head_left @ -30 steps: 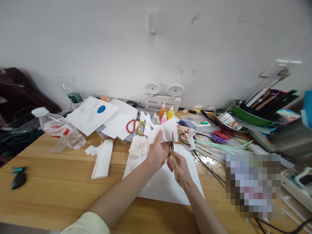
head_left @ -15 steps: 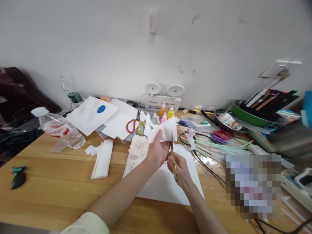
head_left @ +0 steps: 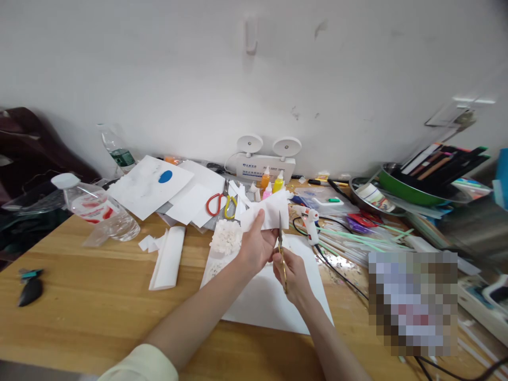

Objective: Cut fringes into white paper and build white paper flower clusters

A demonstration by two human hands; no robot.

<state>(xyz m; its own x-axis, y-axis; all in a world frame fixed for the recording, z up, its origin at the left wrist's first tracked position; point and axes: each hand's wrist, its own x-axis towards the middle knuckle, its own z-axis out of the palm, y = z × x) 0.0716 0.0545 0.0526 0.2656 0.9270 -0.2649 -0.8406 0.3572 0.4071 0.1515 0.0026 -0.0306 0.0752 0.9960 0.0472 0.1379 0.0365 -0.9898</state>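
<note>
A piece of white paper [head_left: 272,210] is pinched in my left hand [head_left: 256,244], thumb on top, and held above the table. My right hand [head_left: 292,272] grips gold-handled scissors [head_left: 280,241], their blades pointing away from me and lying at the paper's right part. Whether the blades are fully together is too fine to make out. Below both hands lies a large white sheet [head_left: 273,307]. On its far left part sits a heap of small white paper scraps [head_left: 225,237].
Left stand a water bottle [head_left: 97,206] and a folded white paper [head_left: 169,259]. Red- and yellow-handled tools [head_left: 221,205] lie behind, beside stacked sheets [head_left: 151,185]. To the right are a glue gun [head_left: 310,225], glue sticks [head_left: 349,241] and a green bowl [head_left: 413,188].
Almost nothing differs. The view has shifted very slightly, and both hands keep the same hold on the paper and the scissors.
</note>
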